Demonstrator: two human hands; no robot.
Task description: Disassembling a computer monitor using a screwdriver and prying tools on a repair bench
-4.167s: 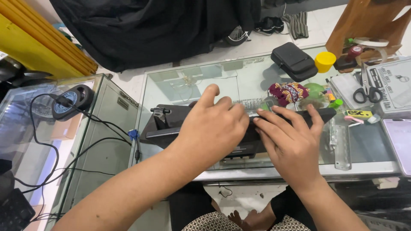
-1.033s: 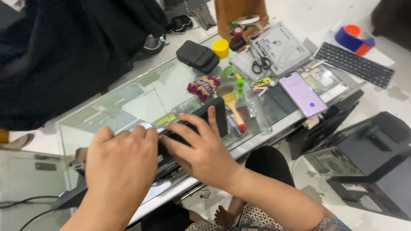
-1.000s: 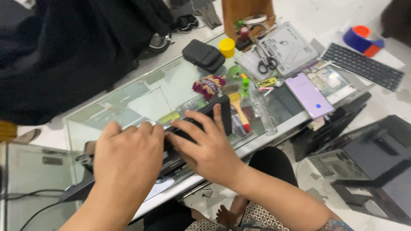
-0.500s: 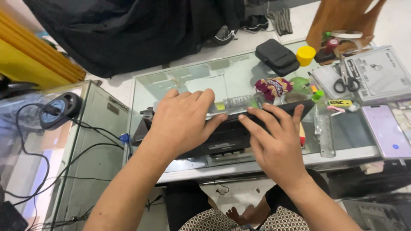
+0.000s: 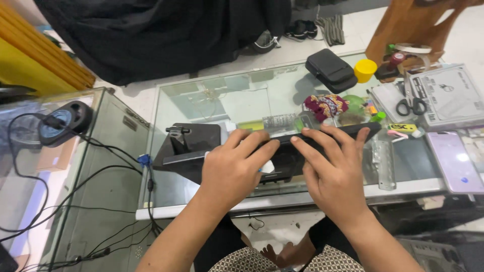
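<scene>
Two hands, left hand [image 5: 233,168], right hand [image 5: 335,174], on one black laptop base [image 5: 196,146].

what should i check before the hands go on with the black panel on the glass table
1. Both hands on the black panel: ok, left hand and right hand press on it side by side.
2. Panel lies on the glass table: ok, though its near edge is by the table's front edge.
3. Hinge at the panel's left end free: ok, no hand on it.
4. Scissors out of the way: ok, off to the right.
5. Phone apart from the panel: ok.
6. What is under the palms: cannot tell.
</scene>
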